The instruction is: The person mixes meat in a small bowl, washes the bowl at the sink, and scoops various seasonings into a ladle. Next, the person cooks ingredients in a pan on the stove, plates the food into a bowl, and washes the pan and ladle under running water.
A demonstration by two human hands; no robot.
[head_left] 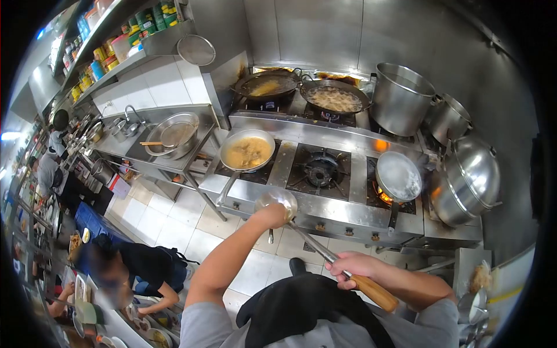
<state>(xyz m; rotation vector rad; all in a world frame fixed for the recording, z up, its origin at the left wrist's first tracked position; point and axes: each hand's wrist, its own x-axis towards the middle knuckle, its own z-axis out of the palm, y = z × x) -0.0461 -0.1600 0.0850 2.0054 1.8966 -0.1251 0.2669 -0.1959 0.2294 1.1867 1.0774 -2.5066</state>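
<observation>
My right hand (358, 268) is closed around the metal shaft of a ladle (313, 242), just above its wooden handle. At the ladle's round bowl, my left hand (274, 216) is closed, fingers partly hidden; whether it grips the rim or something inside, I cannot make out. Beyond them, on the stove (278, 184), a pan (248, 149) of yellowish liquid with pieces in it sits at the left. A bare burner (321, 169) is in the middle. At the right, a pan (398, 176) with whitish, steaming contents stands over a lit flame.
Two woks (333, 99) of bubbling oil and tall pots (401, 101) stand behind. A domed steamer (464, 181) leans at the right. The left counter holds a large bowl (172, 136) with a strainer. A co-worker (145, 264) bends over dishes at lower left; others stand farther back.
</observation>
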